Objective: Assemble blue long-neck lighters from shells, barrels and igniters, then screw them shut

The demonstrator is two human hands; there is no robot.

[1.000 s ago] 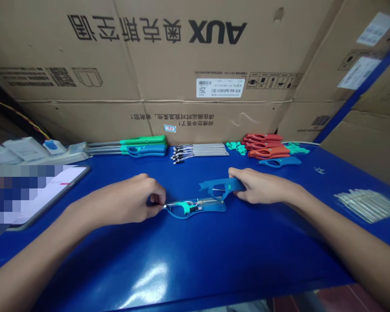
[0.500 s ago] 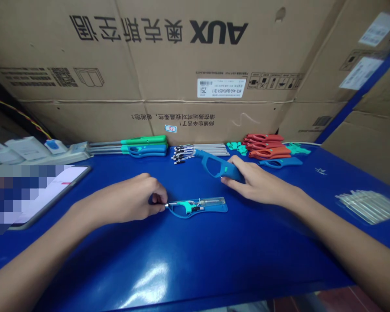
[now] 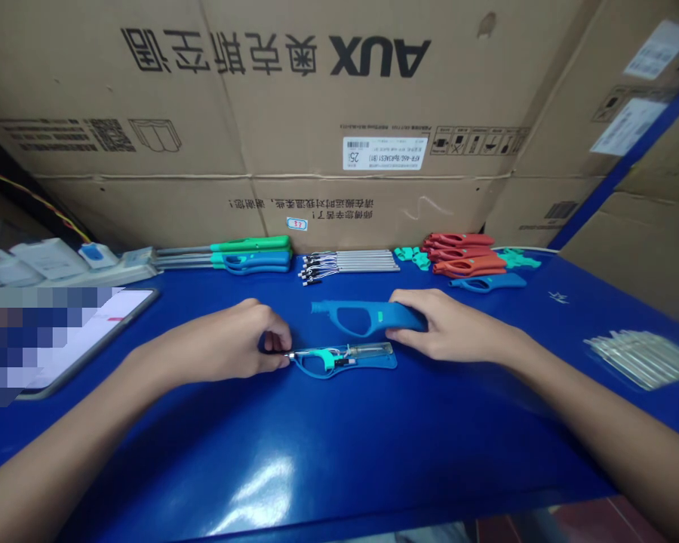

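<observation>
- Left hand (image 3: pixel 241 341) has its thumb and forefinger closed in a pinch on a short silver metal end (image 3: pixel 289 355) at the 9 o'clock tip of an open blue plastic handle half (image 3: pixel 380 363).
- That open half lies on the glossy blue table (image 3: pixel 345 452), directly at 3 o'clock from the left hand and between 8 and 9 o'clock from the right hand (image 3: pixel 441 323); 12 is the table's far edge.
- Inside it show a curved turquoise plastic trigger (image 3: pixel 324 360), a small black piece (image 3: pixel 344 363), thin pale wires and, toward 3 o'clock, a clear cylindrical reservoir (image 3: pixel 370 349).
- Right hand grips a second blue plastic handle shell (image 3: pixel 399 315) by its broad end, thumb and fingers around it; the narrow ribbed neck points to 9 o'clock, and a small green mark sits beside its large trigger opening.
- This shell appears just beyond the open half, toward 12 o'clock, with a strip of blue showing between them.
- Silver metal rods with wires (image 3: pixel 367 261) lie at 10 o'clock from the right hand; red and orange plastic shells (image 3: pixel 464 260) at 1 o'clock, another blue shell (image 3: pixel 495 283) nearest among them.
- Green and blue long-necked lighters (image 3: pixel 254 255) lie at 12 o'clock from the left hand; a flat tablet (image 3: pixel 93 347) at 9.
</observation>
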